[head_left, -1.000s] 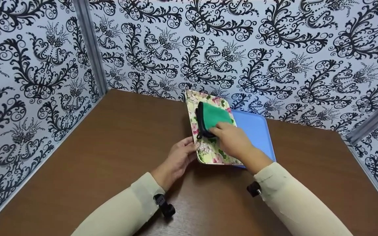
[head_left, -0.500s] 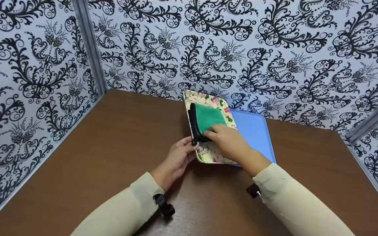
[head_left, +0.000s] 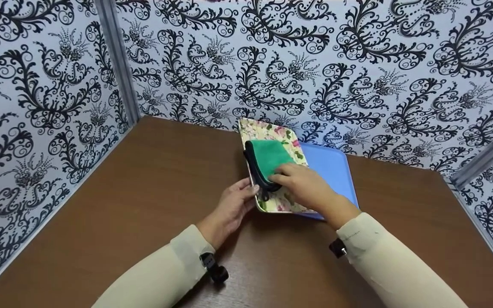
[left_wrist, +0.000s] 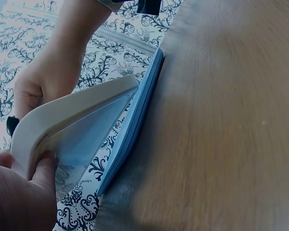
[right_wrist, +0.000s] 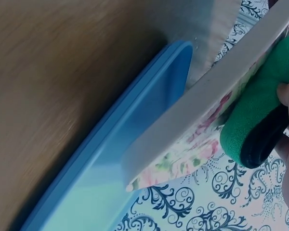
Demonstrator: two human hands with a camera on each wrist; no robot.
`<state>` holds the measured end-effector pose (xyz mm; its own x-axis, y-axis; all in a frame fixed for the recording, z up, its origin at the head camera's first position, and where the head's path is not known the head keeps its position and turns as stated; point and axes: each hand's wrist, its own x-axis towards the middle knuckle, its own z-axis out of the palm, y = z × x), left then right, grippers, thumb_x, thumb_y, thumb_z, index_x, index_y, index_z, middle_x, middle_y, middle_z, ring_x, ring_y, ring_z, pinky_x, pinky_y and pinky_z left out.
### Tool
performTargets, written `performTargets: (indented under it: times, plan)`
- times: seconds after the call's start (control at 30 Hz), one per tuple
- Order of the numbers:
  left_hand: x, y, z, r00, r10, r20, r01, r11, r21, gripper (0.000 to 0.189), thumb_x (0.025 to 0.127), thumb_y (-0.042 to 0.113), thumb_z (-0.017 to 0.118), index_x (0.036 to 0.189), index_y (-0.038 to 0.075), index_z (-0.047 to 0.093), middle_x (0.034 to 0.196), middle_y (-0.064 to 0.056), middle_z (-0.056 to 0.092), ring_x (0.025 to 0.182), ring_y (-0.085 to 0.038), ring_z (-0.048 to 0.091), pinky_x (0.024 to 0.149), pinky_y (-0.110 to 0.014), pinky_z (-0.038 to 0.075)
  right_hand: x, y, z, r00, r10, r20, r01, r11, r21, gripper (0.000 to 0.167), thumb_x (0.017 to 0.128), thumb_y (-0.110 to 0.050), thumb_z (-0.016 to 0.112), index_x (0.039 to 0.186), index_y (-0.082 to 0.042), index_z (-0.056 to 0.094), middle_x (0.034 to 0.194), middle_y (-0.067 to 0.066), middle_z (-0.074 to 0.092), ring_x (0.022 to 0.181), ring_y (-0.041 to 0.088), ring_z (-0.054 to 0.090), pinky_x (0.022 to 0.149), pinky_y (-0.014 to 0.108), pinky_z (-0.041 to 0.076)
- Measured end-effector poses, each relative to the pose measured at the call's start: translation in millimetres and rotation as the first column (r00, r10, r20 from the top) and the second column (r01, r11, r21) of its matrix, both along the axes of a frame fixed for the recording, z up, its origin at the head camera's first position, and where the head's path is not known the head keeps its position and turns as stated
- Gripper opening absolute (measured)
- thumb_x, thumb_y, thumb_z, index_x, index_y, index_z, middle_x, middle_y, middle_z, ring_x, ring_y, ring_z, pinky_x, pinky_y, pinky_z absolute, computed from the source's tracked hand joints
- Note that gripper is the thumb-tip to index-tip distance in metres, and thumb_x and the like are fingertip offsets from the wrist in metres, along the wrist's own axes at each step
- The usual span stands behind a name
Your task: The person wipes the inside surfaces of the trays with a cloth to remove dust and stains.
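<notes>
My left hand grips the left edge of a floral tray, thumb on one face and fingers on the other, as the left wrist view shows. The tray is tilted up, its patterned face toward me. Against that face my right hand pinches a folded green cloth with black edging and a small loop. In the right wrist view the cloth bulges over the flowers near the tray's rim. Part of the cloth is hidden under the right fingers.
A blue tray lies on the brown wooden table behind and to the right of the floral tray. Patterned walls enclose the table at the back and sides.
The right hand has slid the green cloth to the left and then downward over the floral tray. The floral tray has shifted slightly left; the left hand keeps its grip.
</notes>
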<state>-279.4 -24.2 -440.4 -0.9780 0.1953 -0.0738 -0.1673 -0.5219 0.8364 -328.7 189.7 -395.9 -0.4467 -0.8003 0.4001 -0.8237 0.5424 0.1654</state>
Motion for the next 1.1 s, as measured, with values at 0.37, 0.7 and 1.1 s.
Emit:
performTargets:
  times: [0.37, 0.7, 1.1]
  plan:
    - [-1.9, -0.1, 0.1, 1.000, 0.006, 0.015, -0.006, 1.000, -0.011, 0.044, 0.101, -0.003, 0.053, 0.143, -0.012, 0.048, 0.110, -0.008, 0.071, 0.094, -0.011, 0.068, 0.091, -0.028, 0.057, -9.5, 14.7, -3.9, 0.999, -0.041, 0.009, 0.041, 0.999, -0.013, 0.045, 0.078, 0.009, 0.077, 0.116, -0.015, 0.077, 0.114, 0.009, 0.070, 0.105, 0.030, 0.068, 0.091, 0.044, 0.059]
    - [-2.0, 0.0, -2.1, 1.000, -0.003, 0.010, 0.004, 1.000, -0.023, 0.046, 0.101, 0.000, 0.055, 0.145, -0.011, 0.047, 0.129, -0.019, 0.067, 0.100, -0.013, 0.067, 0.097, -0.030, 0.054, -11.4, 26.0, -3.3, 0.992, -0.106, 0.067, 0.107, 0.994, -0.019, 0.047, 0.076, 0.008, 0.082, 0.117, -0.014, 0.076, 0.116, 0.011, 0.069, 0.110, 0.033, 0.066, 0.093, 0.050, 0.058]
    - [-3.0, -0.3, -1.5, 0.999, 0.014, 0.029, -0.014, 1.000, -0.022, 0.050, 0.100, 0.000, 0.056, 0.147, -0.011, 0.044, 0.134, -0.022, 0.064, 0.098, -0.013, 0.067, 0.096, -0.031, 0.055, -19.1, 35.9, -8.6, 0.976, -0.196, 0.092, 0.199, 0.980, -0.028, 0.042, 0.080, 0.010, 0.076, 0.117, -0.009, 0.077, 0.117, 0.014, 0.071, 0.110, 0.036, 0.067, 0.094, 0.053, 0.057]
